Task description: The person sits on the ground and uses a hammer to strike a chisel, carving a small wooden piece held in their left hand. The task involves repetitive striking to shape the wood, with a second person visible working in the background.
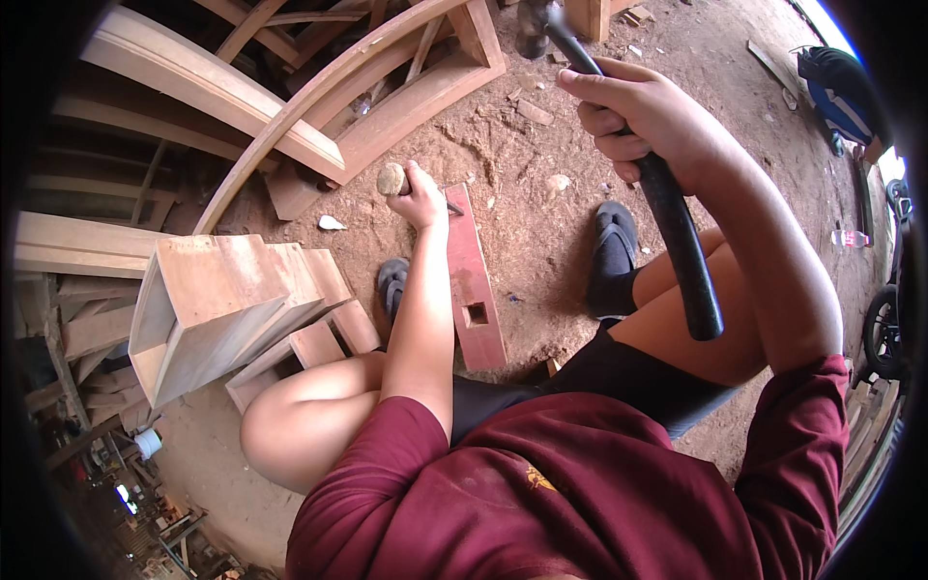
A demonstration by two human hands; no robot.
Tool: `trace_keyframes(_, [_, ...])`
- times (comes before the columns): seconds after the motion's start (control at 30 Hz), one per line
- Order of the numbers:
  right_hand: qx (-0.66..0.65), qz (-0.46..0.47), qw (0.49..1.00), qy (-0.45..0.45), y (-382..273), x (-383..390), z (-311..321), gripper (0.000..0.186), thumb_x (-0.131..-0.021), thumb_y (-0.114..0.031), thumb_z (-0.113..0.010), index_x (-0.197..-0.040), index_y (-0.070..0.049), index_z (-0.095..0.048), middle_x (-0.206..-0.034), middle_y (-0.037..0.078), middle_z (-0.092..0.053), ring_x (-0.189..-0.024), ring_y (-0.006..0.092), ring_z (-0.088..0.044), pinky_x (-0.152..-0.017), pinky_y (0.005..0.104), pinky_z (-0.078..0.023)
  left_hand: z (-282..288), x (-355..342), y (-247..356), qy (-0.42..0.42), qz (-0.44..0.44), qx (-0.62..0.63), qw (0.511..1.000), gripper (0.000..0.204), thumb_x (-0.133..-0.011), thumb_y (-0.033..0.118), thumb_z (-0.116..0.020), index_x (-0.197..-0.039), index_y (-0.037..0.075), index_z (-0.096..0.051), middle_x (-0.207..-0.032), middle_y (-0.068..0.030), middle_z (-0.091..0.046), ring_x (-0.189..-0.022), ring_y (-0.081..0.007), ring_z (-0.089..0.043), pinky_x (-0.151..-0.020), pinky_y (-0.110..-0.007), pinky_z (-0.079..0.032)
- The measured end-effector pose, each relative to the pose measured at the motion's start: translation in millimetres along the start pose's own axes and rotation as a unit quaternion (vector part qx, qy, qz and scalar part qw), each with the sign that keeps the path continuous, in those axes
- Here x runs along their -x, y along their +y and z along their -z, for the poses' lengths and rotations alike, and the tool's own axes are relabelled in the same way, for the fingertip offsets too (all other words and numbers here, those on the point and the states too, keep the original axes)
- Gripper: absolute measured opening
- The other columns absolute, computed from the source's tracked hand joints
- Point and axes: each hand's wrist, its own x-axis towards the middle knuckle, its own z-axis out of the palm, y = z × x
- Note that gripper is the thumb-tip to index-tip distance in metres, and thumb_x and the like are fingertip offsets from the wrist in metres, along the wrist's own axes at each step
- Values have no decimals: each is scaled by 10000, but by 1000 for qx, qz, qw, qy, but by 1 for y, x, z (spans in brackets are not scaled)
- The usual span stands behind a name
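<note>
My right hand (pixel 643 121) is raised at the upper right, its fingers wrapped round the black handle of a hammer (pixel 681 246). The hammer's head, at the top edge, is partly blurred. Lower and to the left, my left hand (pixel 423 201) is closed on a chisel (pixel 391 180) with a round, pale handle end. Its dark metal blade comes out past the hand over a reddish wooden board (pixel 469 266). Whether the blade's tip touches the wood, I cannot tell. A square hole is cut through the board's near half. The board lies between my feet.
Curved wooden frames (pixel 416 116) rise at the upper left. Stacked wooden pieces (pixel 232 290) stand beside my left knee. Wood chips litter the dirt floor (pixel 541 232). A plastic bottle (pixel 851 239), a dark bag (pixel 839 97) and a wheel (pixel 882 332) are along the right.
</note>
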Motion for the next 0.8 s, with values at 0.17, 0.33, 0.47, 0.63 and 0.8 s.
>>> trace_keyframes(0.17, [3,8,1000,-3,-1,1,0,279,-977,-314,-587,-812,-121,-473,-600,-86,-383,-414,-5,-337,-351,190,-318,7,-2,0,-1,28,50,998,199,-909,119,-652,-762,49,-538,-626,-36,-603,-495,-111,-571,-429,-252,-424])
trace_keyframes(0.33, [7,8,1000,3,0,1,-1,266,-978,-310,-583,-824,-120,-480,-598,-84,-386,-413,-4,-338,-352,187,-328,-2,3,10,17,15,31,999,315,-932,101,-575,-646,78,-446,-523,-19,-491,-420,-110,-461,-405,-260,-358])
trace_keyframes(0.47, [7,-7,1000,10,2,1,-3,211,-990,-285,-551,-909,-96,-507,-621,-74,-399,-427,2,-343,-354,196,-343,-1,11,15,-12,-41,-44,998,295,-937,113,-583,-662,77,-484,-531,-14,-524,-429,-109,-487,-407,-270,-369])
trace_keyframes(0.63, [126,44,991,-28,12,-5,-17,210,-1004,-210,-457,-1106,-29,-485,-709,-2,-501,-501,75,-446,-399,262,-432,18,15,-11,-81,-60,-118,988,198,-917,156,-644,-782,13,-619,-697,-61,-671,-603,-177,-662,-539,-321,-501])
trace_keyframes(0.8, [359,140,922,-29,31,-13,-49,257,-977,-226,-512,-1062,16,-500,-773,190,-631,-650,321,-650,-600,440,-517,7,25,-1,-94,-103,-162,977,183,-906,136,-644,-788,-4,-658,-716,-85,-692,-658,-198,-691,-562,-352,-504])
